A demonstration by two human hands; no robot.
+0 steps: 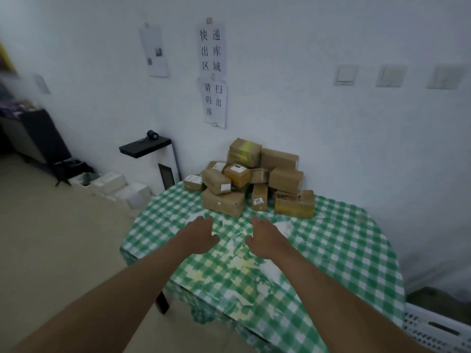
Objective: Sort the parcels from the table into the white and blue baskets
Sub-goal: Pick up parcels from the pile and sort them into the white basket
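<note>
both sets of fingers are spread loose and hold nothing: the left hand (201,235) and right hand (265,236) hover over the checked table (344,250), just short of the parcels (251,178). about a dozen brown boxes sit piled against the wall, so sorting looks barely begun. one white basket (438,329) shows at lower right; no blue basket is in view.
</note>
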